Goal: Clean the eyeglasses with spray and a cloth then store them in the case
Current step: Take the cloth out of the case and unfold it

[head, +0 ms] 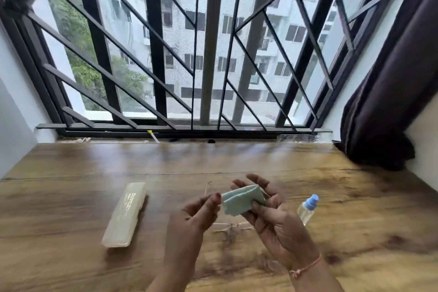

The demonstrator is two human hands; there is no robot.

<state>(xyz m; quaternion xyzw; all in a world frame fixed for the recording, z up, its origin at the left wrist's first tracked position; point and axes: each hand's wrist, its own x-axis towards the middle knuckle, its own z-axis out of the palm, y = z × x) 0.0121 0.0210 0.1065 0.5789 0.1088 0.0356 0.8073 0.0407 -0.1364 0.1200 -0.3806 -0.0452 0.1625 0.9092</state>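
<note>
My right hand is palm up, and its thumb pins a folded pale green cloth against the fingers. Just left of it, my left hand pinches a thin temple arm of the eyeglasses. The arm's tip sticks up above my fingers. The clear lenses show low between my two hands, blurred; I cannot tell whether they touch the wooden table. A long translucent beige case lies shut on the table to the left. A small clear spray bottle with a blue top sits right of my right hand.
A barred window runs along the table's far edge, with a small yellow-tipped item on its sill. A dark curtain hangs at the right and bunches onto the table's far right corner. White walls close in both sides.
</note>
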